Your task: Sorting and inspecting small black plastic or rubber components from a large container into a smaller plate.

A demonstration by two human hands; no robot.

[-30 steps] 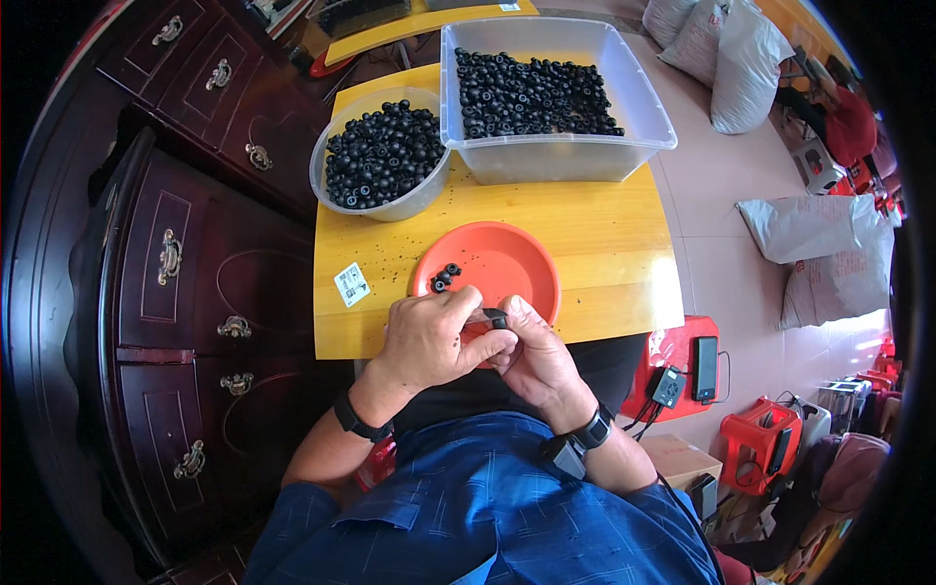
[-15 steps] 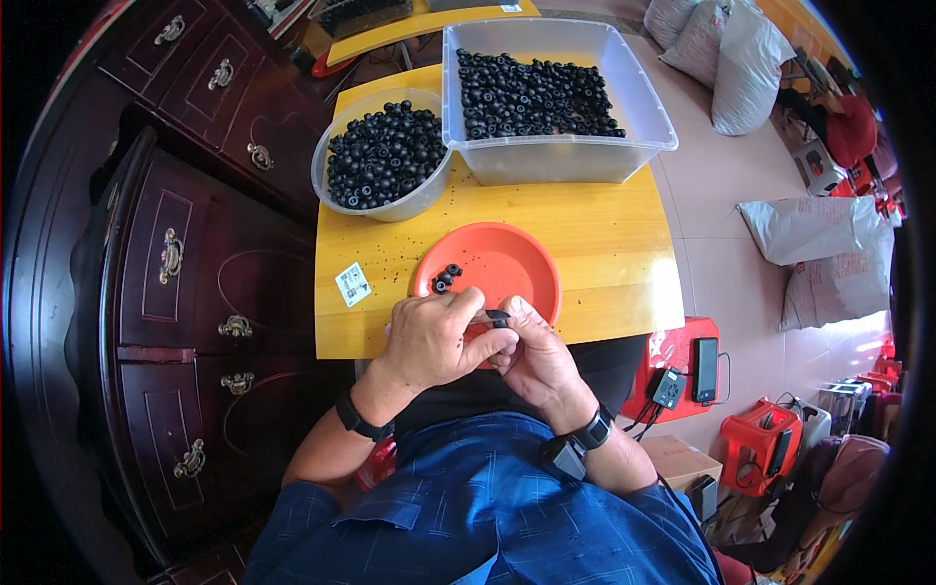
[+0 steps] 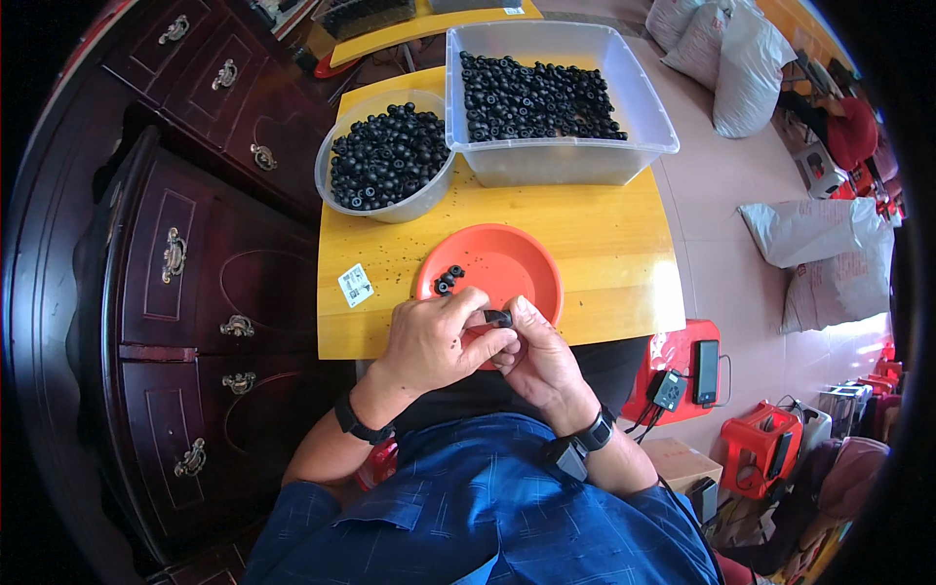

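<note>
Over the near rim of an orange-red plastic plate [image 3: 526, 258], my left hand [image 3: 434, 336] and my right hand [image 3: 541, 361] meet with fingertips closed. Between them they pinch a small black rubber-like part [image 3: 498, 319], partly hidden by the fingers. Inside the plate, toward its left side, lies a little cluster of black ring-shaped parts [image 3: 448, 280]. Behind it stand a round translucent tub [image 3: 414, 207] heaped with black round parts [image 3: 385, 156] and a larger rectangular clear bin [image 3: 565, 166] holding many similar parts [image 3: 536, 97].
Dark crumbs and a white printed label [image 3: 355, 285] lie on the yellow table [image 3: 614, 263]. A dark wooden cabinet [image 3: 253, 263] rises close on the left. To the right are a red stool [image 3: 673, 341] with black devices, white sacks [image 3: 746, 78], and another person [image 3: 851, 132] farther off.
The black part has turned slightly between my fingertips, and my right thumb has shifted a little. The whole view has moved very slightly; the containers stay put.
</note>
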